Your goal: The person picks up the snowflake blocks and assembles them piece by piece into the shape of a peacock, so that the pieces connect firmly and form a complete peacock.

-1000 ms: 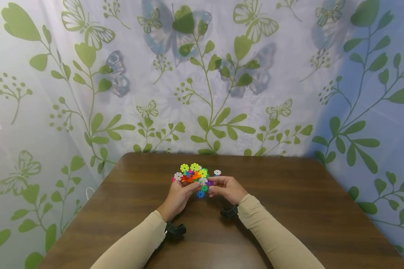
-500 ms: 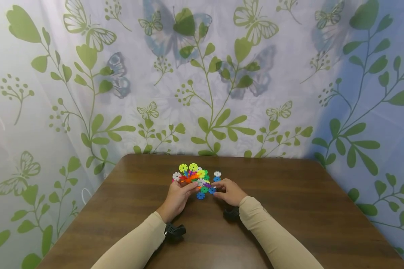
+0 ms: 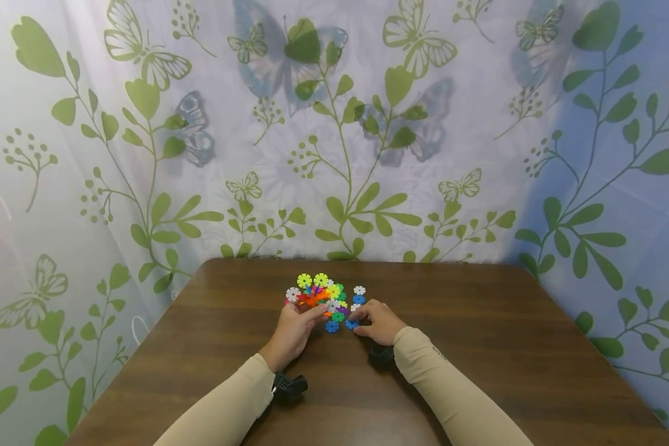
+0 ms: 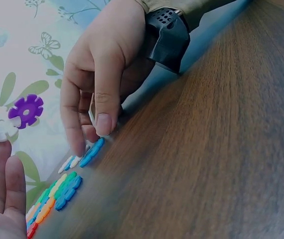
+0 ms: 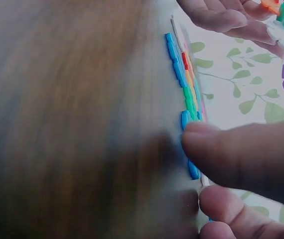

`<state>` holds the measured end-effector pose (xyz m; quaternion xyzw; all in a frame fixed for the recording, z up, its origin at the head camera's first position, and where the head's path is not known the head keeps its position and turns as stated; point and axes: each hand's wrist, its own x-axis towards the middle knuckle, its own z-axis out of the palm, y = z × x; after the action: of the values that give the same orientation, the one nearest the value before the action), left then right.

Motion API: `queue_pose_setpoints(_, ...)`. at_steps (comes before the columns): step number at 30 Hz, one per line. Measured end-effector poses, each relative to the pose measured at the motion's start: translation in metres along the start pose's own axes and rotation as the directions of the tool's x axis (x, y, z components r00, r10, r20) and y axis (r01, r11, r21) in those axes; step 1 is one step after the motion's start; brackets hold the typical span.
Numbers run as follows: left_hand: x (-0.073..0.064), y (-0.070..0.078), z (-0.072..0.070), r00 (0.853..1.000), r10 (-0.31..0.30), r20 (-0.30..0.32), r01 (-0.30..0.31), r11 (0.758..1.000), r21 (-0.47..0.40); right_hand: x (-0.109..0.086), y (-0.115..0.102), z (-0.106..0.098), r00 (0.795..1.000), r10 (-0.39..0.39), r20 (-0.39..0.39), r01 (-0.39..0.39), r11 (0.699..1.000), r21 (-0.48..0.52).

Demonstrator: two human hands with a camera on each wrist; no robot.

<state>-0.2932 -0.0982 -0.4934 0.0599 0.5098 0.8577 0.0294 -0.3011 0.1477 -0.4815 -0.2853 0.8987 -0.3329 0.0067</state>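
My left hand (image 3: 291, 328) holds a many-coloured build of notched interlocking discs (image 3: 314, 298), thumb on its near side. On its right side are a white disc (image 4: 1, 124) and a purple disc (image 4: 26, 110), which stands out past the fingers. My right hand (image 3: 381, 322) reaches down to the tabletop. Its thumb (image 5: 216, 149) and index finger come to either side of a blue disc (image 3: 352, 324), which lies flat at the near end of a short row. Whether both tips touch that disc I cannot tell. The purple disc is well apart from the right hand.
A white disc (image 3: 359, 290) and a blue disc (image 3: 358, 299) lie farther along the row. Loose discs, among them another blue one (image 3: 331, 326), lie below the build. The brown table (image 3: 451, 359) extends around, with a leaf-patterned curtain (image 3: 334, 155) behind.
My right hand has let go of the purple disc on the build and moved down and slightly nearer, to the blue disc on the table. My left hand has kept its hold, almost still.
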Motion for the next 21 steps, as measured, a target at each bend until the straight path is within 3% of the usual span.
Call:
queue_pose_setpoints(7,-0.0003,-0.0008,0.0001,1.0,0.003,-0.003,-0.003,1.0,0.007,-0.0004,-0.0038,-0.0015,1.0,-0.001,0.025,0.002,1.0,-0.029)
queue_pose_setpoints(12,-0.0014,-0.0016,-0.0002,0.999,0.013,0.035,-0.014,0.999,0.031,0.0002,-0.0041,0.0001,1.0,-0.021,0.023,0.022,0.999,-0.033)
queue_pose_setpoints(21,-0.0012,-0.0024,0.0005,0.998,0.016,0.067,-0.026,0.988,0.154,0.0006,-0.0025,0.0001,1.0,0.009,-0.007,-0.009,0.996,0.093)
